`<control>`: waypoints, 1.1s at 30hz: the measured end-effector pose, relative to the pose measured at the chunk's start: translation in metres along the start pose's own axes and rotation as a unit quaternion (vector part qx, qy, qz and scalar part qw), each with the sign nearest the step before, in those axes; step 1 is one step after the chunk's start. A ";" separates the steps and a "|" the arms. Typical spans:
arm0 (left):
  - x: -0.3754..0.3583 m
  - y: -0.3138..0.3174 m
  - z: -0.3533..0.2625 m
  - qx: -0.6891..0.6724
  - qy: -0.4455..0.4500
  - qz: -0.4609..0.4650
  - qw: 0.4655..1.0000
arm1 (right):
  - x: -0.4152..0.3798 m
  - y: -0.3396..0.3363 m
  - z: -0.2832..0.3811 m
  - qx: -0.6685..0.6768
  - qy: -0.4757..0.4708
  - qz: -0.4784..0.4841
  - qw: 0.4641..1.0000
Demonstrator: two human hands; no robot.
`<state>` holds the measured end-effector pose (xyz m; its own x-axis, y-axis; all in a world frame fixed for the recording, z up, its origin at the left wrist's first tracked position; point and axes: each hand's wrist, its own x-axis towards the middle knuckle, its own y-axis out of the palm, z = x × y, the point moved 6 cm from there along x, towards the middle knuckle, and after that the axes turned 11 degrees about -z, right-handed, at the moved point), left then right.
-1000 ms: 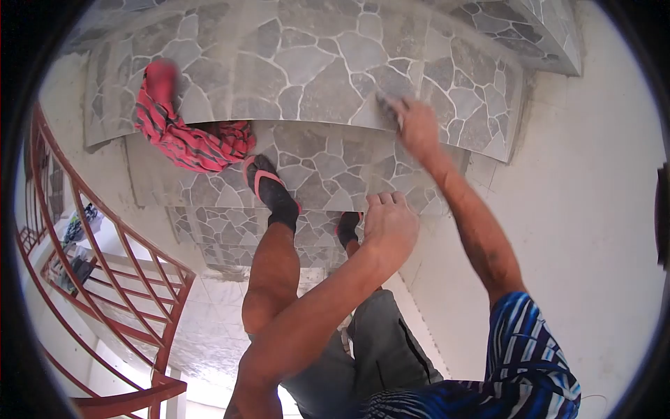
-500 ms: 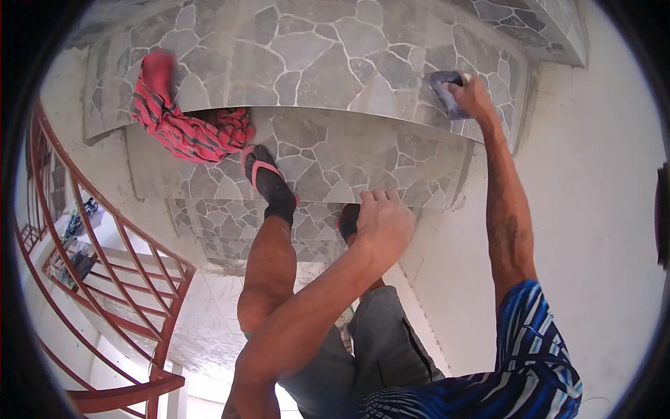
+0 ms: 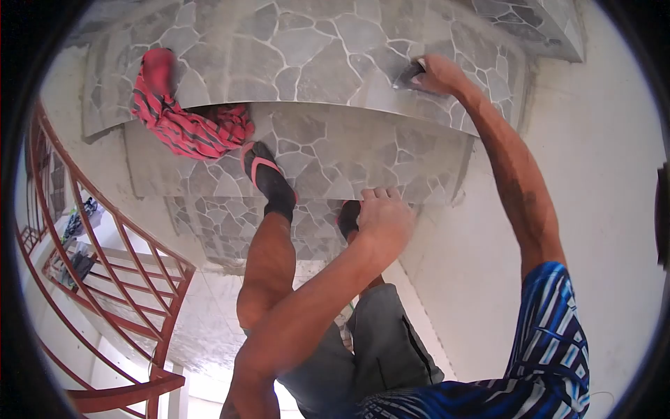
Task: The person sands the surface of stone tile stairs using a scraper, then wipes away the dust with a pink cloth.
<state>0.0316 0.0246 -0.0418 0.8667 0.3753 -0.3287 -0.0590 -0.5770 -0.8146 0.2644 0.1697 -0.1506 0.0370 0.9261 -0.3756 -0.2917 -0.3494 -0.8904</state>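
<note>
My right hand [image 3: 442,74] is closed on a flat trowel [image 3: 410,75], its dark plate lying on the upper stone-patterned step [image 3: 307,63]. My fingers and palm cover much of the tool. White joint lines separate the irregular grey stones around it. Lower down, my left hand [image 3: 386,222] hangs over my right leg with its fingers extended and nothing visible in them. Whether the palm touches the leg cannot be seen.
A red and dark striped cloth [image 3: 188,133] drapes over the step edge at left. My sandaled foot [image 3: 265,171] stands on the lower step [image 3: 391,157]. A reddish metal railing [image 3: 118,216] curves along the left, and a pale wall [image 3: 593,188] rises at right.
My right hand has moved left across the upper step with the trowel, which now shows less of its plate. My left hand has stayed in place.
</note>
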 end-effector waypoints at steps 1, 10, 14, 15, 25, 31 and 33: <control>0.000 0.000 0.003 0.008 -0.001 -0.010 1.000 | 0.001 -0.006 0.002 0.015 0.023 -0.015 1.000; -0.005 -0.004 0.006 -0.003 0.004 -0.018 1.000 | -0.020 0.004 0.014 0.006 0.009 0.017 1.000; -0.005 -0.007 0.003 -0.013 0.010 -0.007 1.000 | -0.009 -0.012 0.000 0.012 0.049 -0.015 0.999; -0.003 -0.008 0.004 -0.010 0.009 -0.016 1.000 | -0.008 -0.009 0.009 -0.020 0.008 0.023 1.000; -0.006 -0.001 0.000 0.001 0.015 0.001 1.000 | -0.013 -0.003 0.023 -0.053 -0.035 0.054 0.997; -0.003 -0.006 -0.001 -0.004 0.010 0.001 1.000 | -0.022 0.019 0.023 -0.091 -0.071 0.082 0.990; -0.005 -0.002 -0.005 0.000 0.014 -0.002 1.000 | -0.024 0.009 0.016 -0.042 -0.032 0.039 0.998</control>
<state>0.0300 0.0204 -0.0357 0.8807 0.3565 -0.3118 -0.0562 -0.5751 -0.8161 0.2458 0.1463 -0.1459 -0.0448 0.9020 -0.4294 -0.2099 -0.4288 -0.8787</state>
